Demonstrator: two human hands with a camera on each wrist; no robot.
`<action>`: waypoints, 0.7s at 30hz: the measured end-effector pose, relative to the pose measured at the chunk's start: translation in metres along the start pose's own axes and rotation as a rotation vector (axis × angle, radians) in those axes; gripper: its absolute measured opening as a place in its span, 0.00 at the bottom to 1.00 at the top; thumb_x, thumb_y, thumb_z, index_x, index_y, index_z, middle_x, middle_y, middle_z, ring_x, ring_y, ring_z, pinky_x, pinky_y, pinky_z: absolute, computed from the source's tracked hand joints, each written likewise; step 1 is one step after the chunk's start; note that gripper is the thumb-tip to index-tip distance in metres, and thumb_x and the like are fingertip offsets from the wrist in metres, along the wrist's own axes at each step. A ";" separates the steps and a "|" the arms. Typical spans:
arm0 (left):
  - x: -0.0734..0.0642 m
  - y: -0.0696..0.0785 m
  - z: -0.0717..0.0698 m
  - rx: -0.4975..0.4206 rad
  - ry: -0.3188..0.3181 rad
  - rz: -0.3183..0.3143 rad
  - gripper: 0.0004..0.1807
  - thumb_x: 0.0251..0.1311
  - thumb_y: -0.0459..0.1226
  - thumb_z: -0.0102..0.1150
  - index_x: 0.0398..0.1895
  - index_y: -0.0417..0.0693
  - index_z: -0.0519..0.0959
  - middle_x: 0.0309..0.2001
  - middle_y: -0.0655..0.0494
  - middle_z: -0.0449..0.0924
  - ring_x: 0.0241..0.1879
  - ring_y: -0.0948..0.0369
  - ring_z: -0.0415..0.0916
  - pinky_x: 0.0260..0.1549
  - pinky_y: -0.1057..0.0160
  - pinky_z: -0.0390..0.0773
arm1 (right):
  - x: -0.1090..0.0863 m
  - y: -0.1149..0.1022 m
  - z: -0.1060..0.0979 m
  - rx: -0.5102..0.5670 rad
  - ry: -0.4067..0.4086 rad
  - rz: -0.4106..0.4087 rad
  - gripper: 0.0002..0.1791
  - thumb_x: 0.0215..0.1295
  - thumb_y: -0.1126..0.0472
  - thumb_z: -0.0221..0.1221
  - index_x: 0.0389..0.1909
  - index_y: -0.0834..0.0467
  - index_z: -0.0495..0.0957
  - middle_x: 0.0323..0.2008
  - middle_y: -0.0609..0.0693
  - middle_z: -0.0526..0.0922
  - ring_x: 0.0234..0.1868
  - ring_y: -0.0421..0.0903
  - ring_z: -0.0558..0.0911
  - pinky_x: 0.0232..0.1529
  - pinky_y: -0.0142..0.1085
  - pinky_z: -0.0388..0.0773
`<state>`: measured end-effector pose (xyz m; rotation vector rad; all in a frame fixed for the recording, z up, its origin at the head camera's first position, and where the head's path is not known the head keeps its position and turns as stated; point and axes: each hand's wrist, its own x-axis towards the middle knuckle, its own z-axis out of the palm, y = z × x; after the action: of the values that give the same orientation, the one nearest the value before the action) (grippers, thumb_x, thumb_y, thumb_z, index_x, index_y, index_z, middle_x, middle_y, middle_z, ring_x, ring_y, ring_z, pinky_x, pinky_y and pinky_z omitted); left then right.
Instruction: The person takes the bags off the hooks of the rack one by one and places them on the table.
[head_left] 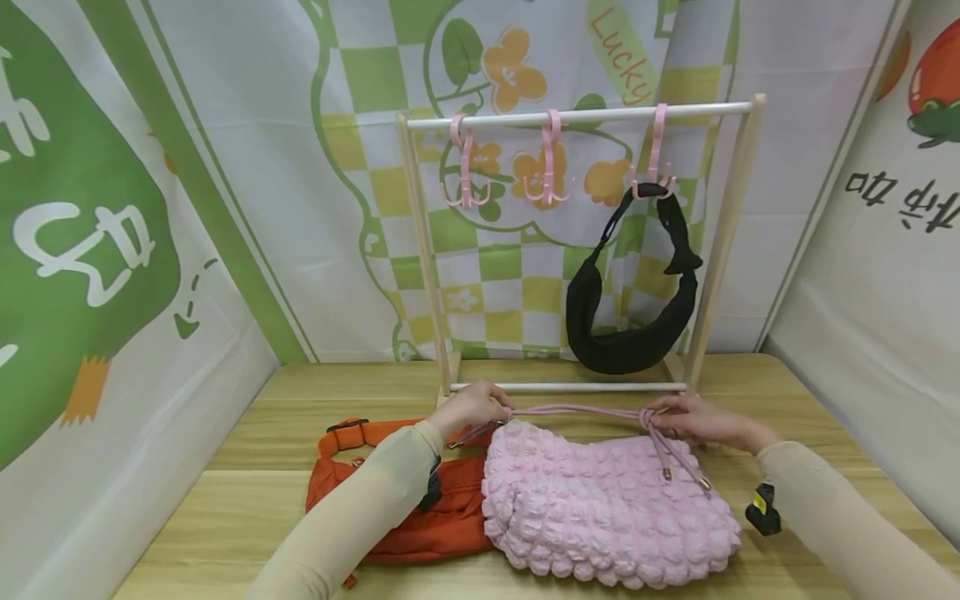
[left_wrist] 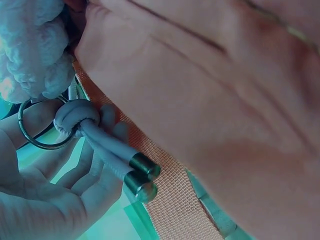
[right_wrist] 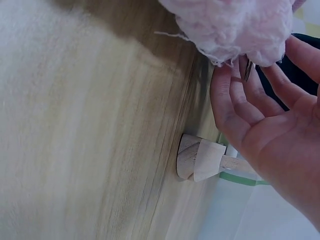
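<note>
A pink puffy shoulder bag (head_left: 607,508) lies on the table, its cord strap (head_left: 577,409) stretched along the top. At the strap's left end, my left hand (head_left: 476,405) grips beside the knot. The left wrist view shows that knot (left_wrist: 77,117), its metal-tipped cord ends and a metal ring (left_wrist: 47,145), with fingers curled behind them. My right hand (head_left: 693,418) pinches the strap at its right knot (head_left: 648,418). In the right wrist view, its fingers (right_wrist: 230,100) curl against the bag's corner (right_wrist: 240,35); their tips are partly hidden. An orange-red bag (head_left: 442,517) lies left, partly under my left sleeve.
Behind the bags stands a rack with a white top bar (head_left: 600,116) and wooden posts (head_left: 727,242). Pink hooks (head_left: 465,171) hang from the bar; a black bag (head_left: 630,342) hangs on the right one. Printed curtains (head_left: 225,167) enclose the wooden table (head_left: 247,458).
</note>
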<state>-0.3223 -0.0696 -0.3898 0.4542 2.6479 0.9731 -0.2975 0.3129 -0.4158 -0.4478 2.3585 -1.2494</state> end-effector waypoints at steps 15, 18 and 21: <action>0.001 0.000 0.001 0.016 0.019 -0.013 0.07 0.57 0.38 0.63 0.36 0.45 0.85 0.46 0.49 0.81 0.41 0.61 0.72 0.39 0.64 0.72 | 0.000 -0.002 0.002 -0.020 -0.010 0.040 0.26 0.70 0.55 0.52 0.61 0.69 0.66 0.47 0.56 0.75 0.40 0.41 0.73 0.33 0.31 0.75; 0.001 -0.001 0.000 -0.010 0.011 -0.027 0.07 0.57 0.38 0.63 0.36 0.45 0.85 0.46 0.49 0.81 0.38 0.61 0.71 0.35 0.65 0.71 | -0.001 -0.002 0.001 -0.007 -0.023 0.056 0.27 0.71 0.54 0.52 0.62 0.69 0.65 0.53 0.60 0.73 0.45 0.43 0.74 0.38 0.32 0.77; 0.001 -0.001 0.000 -0.027 0.007 -0.045 0.08 0.57 0.38 0.63 0.37 0.46 0.85 0.47 0.49 0.80 0.38 0.61 0.70 0.34 0.65 0.70 | -0.002 -0.002 -0.001 0.011 -0.040 0.074 0.27 0.71 0.54 0.51 0.63 0.68 0.64 0.59 0.64 0.69 0.49 0.45 0.73 0.42 0.33 0.77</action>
<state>-0.3233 -0.0704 -0.3907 0.3838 2.6356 0.9969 -0.2962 0.3128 -0.4131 -0.3744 2.3119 -1.2084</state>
